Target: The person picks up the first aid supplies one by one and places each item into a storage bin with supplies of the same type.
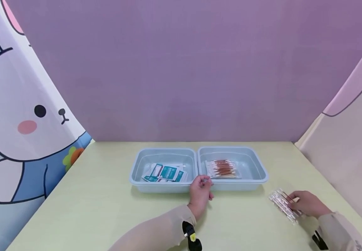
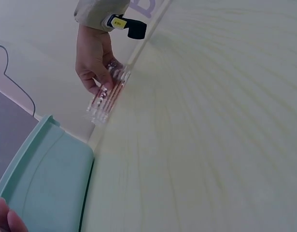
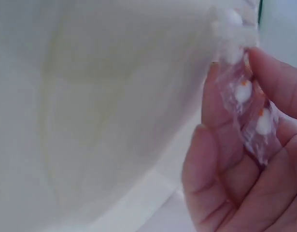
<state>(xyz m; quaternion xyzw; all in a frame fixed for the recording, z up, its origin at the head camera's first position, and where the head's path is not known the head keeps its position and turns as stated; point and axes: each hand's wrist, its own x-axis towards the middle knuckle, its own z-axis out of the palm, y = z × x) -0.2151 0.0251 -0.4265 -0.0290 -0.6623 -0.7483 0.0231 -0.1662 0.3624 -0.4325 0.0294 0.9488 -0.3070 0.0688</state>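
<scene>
My right hand [image 1: 308, 204] pinches a clear plastic packet of cotton swabs [image 1: 282, 205] at the right side of the table. The swabs have white tips and reddish-brown sticks; the left wrist view shows the packet [image 2: 106, 102] tilted below the fingers. Close up in the right wrist view, white swab tips [image 3: 243, 92] show through crinkled film between thumb and fingers. My left hand [image 1: 199, 195] grips the front rim of the right light-blue bin [image 1: 256, 176] near its left corner. In that bin lies another pack of swabs [image 1: 223, 169].
A second light-blue bin [image 1: 137, 170] stands directly left of the first, with several teal-and-white sachets [image 1: 168, 173] inside. Both rest on a pale yellow table [image 1: 99, 195]. A purple panel [image 1: 181, 76] rises behind, and a cartoon-printed sheet [image 1: 27, 115] borders the left.
</scene>
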